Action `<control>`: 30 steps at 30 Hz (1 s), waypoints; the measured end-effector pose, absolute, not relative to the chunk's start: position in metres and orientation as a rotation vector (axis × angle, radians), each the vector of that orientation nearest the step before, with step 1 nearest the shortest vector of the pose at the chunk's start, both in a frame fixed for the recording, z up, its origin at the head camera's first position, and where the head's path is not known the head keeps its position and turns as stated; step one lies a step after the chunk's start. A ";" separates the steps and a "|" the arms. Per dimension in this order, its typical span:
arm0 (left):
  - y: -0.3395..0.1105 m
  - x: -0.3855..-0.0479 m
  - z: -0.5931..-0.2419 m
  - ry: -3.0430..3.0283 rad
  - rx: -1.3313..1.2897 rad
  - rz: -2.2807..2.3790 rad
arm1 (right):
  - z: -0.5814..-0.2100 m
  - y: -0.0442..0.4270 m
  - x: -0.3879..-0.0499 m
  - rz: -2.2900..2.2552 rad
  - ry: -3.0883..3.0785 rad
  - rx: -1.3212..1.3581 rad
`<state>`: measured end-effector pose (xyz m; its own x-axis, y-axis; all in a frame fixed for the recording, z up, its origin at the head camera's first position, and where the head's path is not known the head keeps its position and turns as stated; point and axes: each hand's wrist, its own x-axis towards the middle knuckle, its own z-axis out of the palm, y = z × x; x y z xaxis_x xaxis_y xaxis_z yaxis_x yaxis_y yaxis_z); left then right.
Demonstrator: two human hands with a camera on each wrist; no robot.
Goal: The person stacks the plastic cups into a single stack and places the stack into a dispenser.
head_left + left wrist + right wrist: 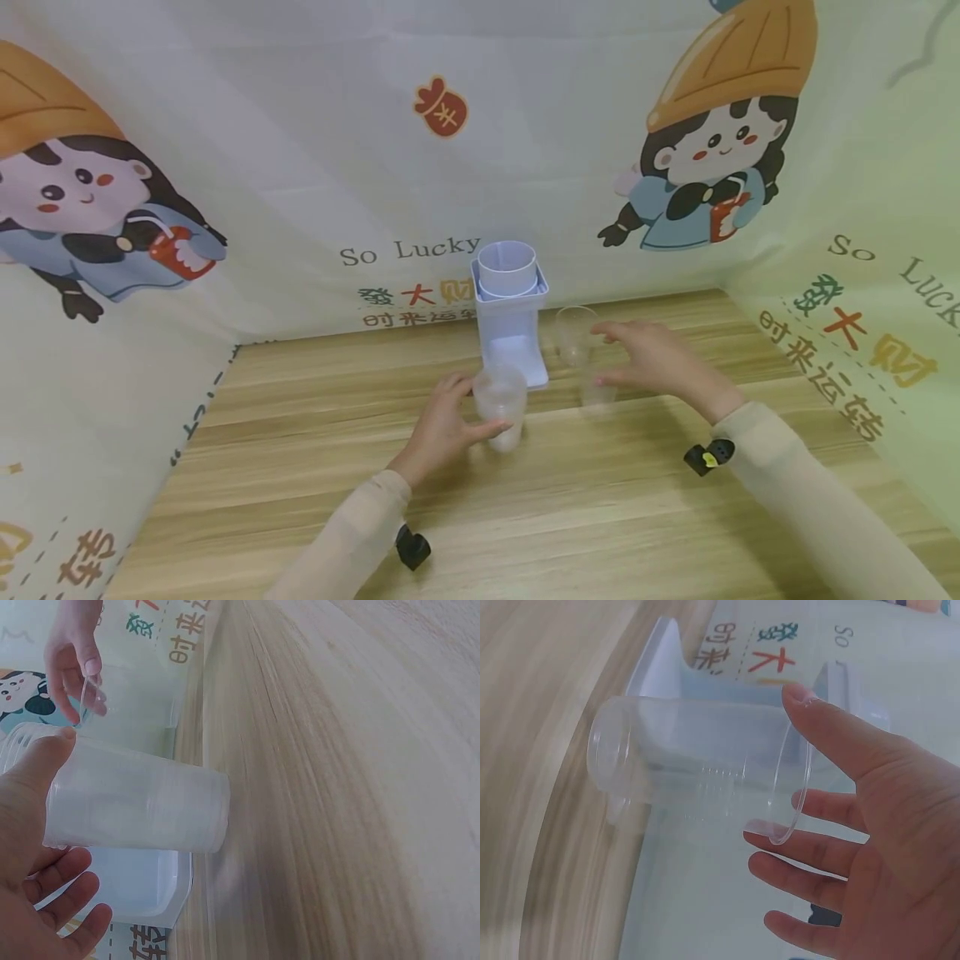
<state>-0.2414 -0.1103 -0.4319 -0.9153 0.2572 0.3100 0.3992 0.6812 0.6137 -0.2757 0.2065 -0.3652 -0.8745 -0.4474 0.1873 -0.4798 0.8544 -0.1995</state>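
Note:
My left hand holds a stack of translucent plastic cups, thumb on one side near the rims. The stack is upright, its base at or close to the table; any gap is unclear. To the right, my right hand holds a clear plastic cup near its rim, thumb on one side and fingers on the other. A faint transparent shape shows below that hand in the head view; whether it belongs to the same cup I cannot tell. Behind both hands stands a white cup holder with a round open top.
The wood-grain table is bounded at the back and sides by a printed cloth with cartoon figures and lettering. Black wrist cameras sit on both sleeves. The holder stands close to the back cloth, between the two hands.

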 end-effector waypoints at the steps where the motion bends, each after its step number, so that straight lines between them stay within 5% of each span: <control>1: -0.110 -0.242 -0.432 -2.694 -0.535 -1.055 | -0.365 0.204 -0.275 0.373 -2.894 0.734; 16: -0.111 -0.241 -0.434 -2.694 -0.551 -1.044 | -0.357 0.166 -0.263 0.407 -2.767 0.950; 30: -0.111 -0.242 -0.433 -2.725 -0.525 -1.026 | -0.295 0.154 -0.257 0.249 -2.691 1.005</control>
